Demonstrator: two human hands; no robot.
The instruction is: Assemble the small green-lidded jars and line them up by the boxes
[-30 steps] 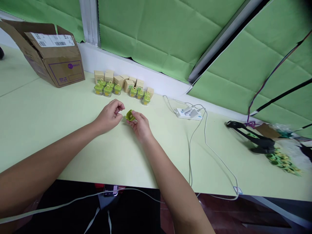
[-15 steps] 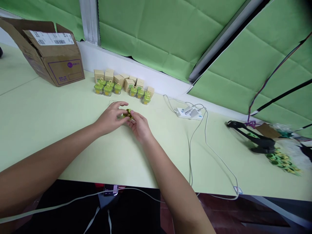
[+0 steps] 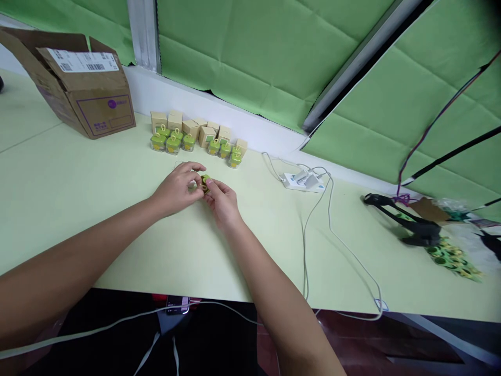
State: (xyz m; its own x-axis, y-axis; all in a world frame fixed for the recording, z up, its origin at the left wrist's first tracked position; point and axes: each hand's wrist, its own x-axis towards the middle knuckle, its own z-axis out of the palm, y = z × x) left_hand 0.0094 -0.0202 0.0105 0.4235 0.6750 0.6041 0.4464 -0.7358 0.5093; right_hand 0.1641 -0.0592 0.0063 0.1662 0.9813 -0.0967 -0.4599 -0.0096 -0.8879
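My left hand (image 3: 178, 187) and my right hand (image 3: 222, 200) meet over the pale green table (image 3: 117, 219), both pinching a small green and yellow piece (image 3: 204, 182) between their fingertips. Most of that piece is hidden by the fingers. Behind my hands, near the wall, stands a row of small green lidded pots (image 3: 172, 143) with loop handles, and small tan boxes (image 3: 191, 128) sit behind them.
An open cardboard carton (image 3: 84, 83) lies at the back left. A white power strip (image 3: 303, 181) with trailing cables (image 3: 332, 230) sits to the right. Farther right are a black tool (image 3: 410, 227) and a bag of green parts (image 3: 454, 257). The table's front edge runs close below my forearms.
My left hand moved right and closed onto the green piece that the right hand held alone a second ago. Both hands shifted slightly toward the back.
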